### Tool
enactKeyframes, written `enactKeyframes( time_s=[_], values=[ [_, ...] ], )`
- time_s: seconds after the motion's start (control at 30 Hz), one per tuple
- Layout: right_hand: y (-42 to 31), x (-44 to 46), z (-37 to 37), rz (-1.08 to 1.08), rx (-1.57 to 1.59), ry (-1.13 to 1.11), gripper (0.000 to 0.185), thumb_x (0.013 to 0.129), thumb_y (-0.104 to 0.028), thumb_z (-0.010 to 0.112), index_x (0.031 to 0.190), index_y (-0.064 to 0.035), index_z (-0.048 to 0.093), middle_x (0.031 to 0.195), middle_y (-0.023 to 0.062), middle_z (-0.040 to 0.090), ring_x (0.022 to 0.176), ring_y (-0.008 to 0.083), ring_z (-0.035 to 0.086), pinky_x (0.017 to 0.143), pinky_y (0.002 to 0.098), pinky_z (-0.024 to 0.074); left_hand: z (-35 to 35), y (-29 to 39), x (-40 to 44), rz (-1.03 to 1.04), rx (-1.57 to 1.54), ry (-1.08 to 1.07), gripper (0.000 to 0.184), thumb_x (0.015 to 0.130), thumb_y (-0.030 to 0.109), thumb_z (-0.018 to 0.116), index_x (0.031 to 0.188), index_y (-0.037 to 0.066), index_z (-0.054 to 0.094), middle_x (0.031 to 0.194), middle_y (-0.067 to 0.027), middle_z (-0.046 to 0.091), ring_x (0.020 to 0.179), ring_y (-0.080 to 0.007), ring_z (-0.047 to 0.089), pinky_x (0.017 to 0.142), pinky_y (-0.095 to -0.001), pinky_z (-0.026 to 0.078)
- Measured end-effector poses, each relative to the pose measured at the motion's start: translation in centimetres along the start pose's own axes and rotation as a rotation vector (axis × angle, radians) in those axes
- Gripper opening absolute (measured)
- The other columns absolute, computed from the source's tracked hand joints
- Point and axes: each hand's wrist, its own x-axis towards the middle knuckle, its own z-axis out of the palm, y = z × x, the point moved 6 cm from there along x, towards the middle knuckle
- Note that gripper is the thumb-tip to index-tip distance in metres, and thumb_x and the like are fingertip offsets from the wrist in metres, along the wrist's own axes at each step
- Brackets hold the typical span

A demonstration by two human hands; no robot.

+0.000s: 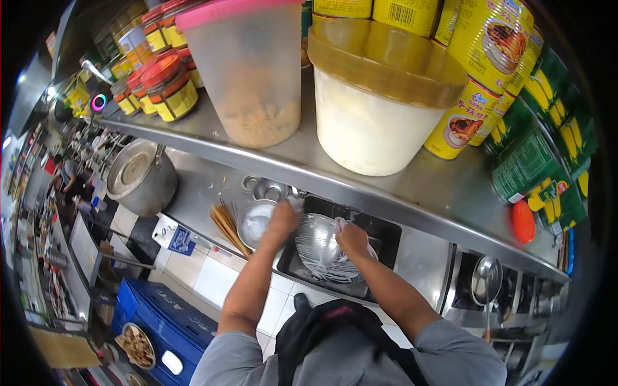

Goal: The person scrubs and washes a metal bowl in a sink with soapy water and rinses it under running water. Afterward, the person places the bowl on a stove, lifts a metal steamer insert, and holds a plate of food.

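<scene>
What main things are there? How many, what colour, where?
Big bowl: one, white-streaked silver, in sink
Sink: one, black, in counter
Smaller bowl: one, silver, left of sink
Sticks: many, tan, beside smaller bowl
Pot: one, grey, counter's left end
Shelf: one, silver, above counter
Tubs: two, pink-lidded and brown-lidded, on shelf
Jars: several, red-lidded, shelf left
Cans: many, yellow or green, shelf right
Box: one, blue, lower left
Ladle: one, silver, at right
Left hand: one, bare, beside smaller bowl
Right hand: one, bare, at big bowl

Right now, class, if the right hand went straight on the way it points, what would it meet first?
The right hand would likely meet the large soapy bowl at the black sink first, though depth is unclear here.
</scene>
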Motion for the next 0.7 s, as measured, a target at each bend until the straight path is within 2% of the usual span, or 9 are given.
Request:
enactKeyframes(
  time_s=[0.07, 0.17, 0.27, 0.33, 0.47, 0.53, 0.6, 0.63, 0.7],
  values=[
    [-0.7, 0.3, 1.0, -0.069, -0.018, 0.081, 0.040, 0.101, -0.040, 0.045, 0.106, -0.0067, 0.067, 0.098, 0.0185, 0.071, 0.082, 0.0399, 0.070, 0.074, 0.0498, 0.0565, 4.9, 1.1, 1.4, 0.129, -0.102, -0.063, 0.031, 0.081, 0.021, 0.069, 0.094, -0.007, 0.067, 0.095, -0.0354, 0.066, 0.099, -0.0465, 0.065, 0.087, -0.0522, 0.053],
    [-1.1, 1.2, 1.4, -0.011, -0.027, 0.120, 0.038, 0.100, -0.037, 0.046, 0.102, -0.0063, 0.068, 0.094, 0.0199, 0.071, 0.081, 0.0395, 0.070, 0.073, 0.0490, 0.0568, 10.9, 2.8, 4.3, 0.380, -0.082, 0.066, 0.025, 0.082, 0.019, 0.066, 0.091, -0.004, 0.069, 0.094, -0.0297, 0.068, 0.094, -0.0462, 0.066, 0.082, -0.0522, 0.054],
    [-2.3, 1.8, 1.2, 0.006, -0.064, 0.090, 0.037, 0.099, -0.035, 0.047, 0.098, -0.0049, 0.068, 0.093, 0.0210, 0.071, 0.081, 0.0383, 0.070, 0.073, 0.0487, 0.0567, 11.1, 6.4, 4.2, 0.491, -0.064, 0.098, 0.021, 0.085, 0.017, 0.062, 0.092, -0.001, 0.070, 0.095, -0.0242, 0.070, 0.090, -0.0451, 0.066, 0.079, -0.0515, 0.054],
    [-2.8, 2.4, 1.3, 0.025, -0.080, 0.070, 0.037, 0.098, -0.035, 0.047, 0.098, -0.0040, 0.068, 0.093, 0.0209, 0.071, 0.081, 0.0381, 0.070, 0.073, 0.0484, 0.0567, 11.0, 6.2, 4.3, 0.527, -0.136, 0.248, 0.021, 0.089, 0.017, 0.058, 0.094, 0.002, 0.071, 0.093, -0.0210, 0.071, 0.087, -0.0443, 0.066, 0.078, -0.0501, 0.053],
    [-3.2, 2.9, 2.2, 0.036, -0.088, 0.062, 0.039, 0.096, -0.036, 0.049, 0.097, -0.0025, 0.071, 0.092, 0.0209, 0.071, 0.081, 0.0386, 0.070, 0.076, 0.0489, 0.0565, 12.8, 4.4, 5.7, 0.420, -0.078, 0.019, 0.025, 0.090, 0.019, 0.059, 0.104, 0.003, 0.071, 0.104, -0.0231, 0.070, 0.099, -0.0430, 0.064, 0.088, -0.0491, 0.050],
    [-3.3, 2.8, 1.6, 0.058, -0.113, 0.007, 0.039, 0.096, -0.035, 0.050, 0.101, -0.0020, 0.070, 0.095, 0.0210, 0.071, 0.084, 0.0384, 0.070, 0.078, 0.0495, 0.0559, 13.3, 3.0, 7.2, 0.599, -0.104, -0.057, 0.033, 0.092, 0.024, 0.059, 0.116, 0.003, 0.067, 0.119, -0.0236, 0.066, 0.115, -0.0413, 0.059, 0.098, -0.0472, 0.045],
    [-3.1, 2.9, 1.6, 0.047, -0.117, 0.030, 0.046, 0.097, -0.040, 0.047, 0.096, -0.0025, 0.072, 0.093, 0.0204, 0.072, 0.087, 0.0379, 0.070, 0.081, 0.0508, 0.0545, 13.1, -1.4, 7.9, 0.658, -0.282, -0.173, 0.035, 0.091, 0.026, 0.067, 0.117, 0.002, 0.067, 0.119, -0.0199, 0.067, 0.113, -0.0339, 0.060, 0.095, -0.0451, 0.048],
    [-2.4, 2.7, 2.6, 0.044, -0.099, 0.119, 0.054, 0.099, -0.045, 0.043, 0.088, -0.0035, 0.076, 0.089, 0.0197, 0.073, 0.088, 0.0375, 0.070, 0.082, 0.0514, 0.0537, 10.7, -2.0, 6.7, 0.566, -0.198, -0.356, 0.031, 0.091, 0.023, 0.068, 0.113, 0.001, 0.067, 0.112, -0.0171, 0.068, 0.108, -0.0299, 0.061, 0.094, -0.0421, 0.048],
    [-1.2, 2.9, 3.6, 0.069, -0.112, 0.049, 0.047, 0.093, -0.042, 0.049, 0.085, -0.0038, 0.076, 0.086, 0.0202, 0.072, 0.084, 0.0376, 0.070, 0.077, 0.0536, 0.0545, 10.2, -5.1, 5.4, -0.023, -0.985, -0.774, 0.025, 0.095, 0.017, 0.064, 0.112, -0.002, 0.063, 0.118, -0.0117, 0.062, 0.099, -0.0209, 0.060, 0.095, -0.0448, 0.052]
  ],
)
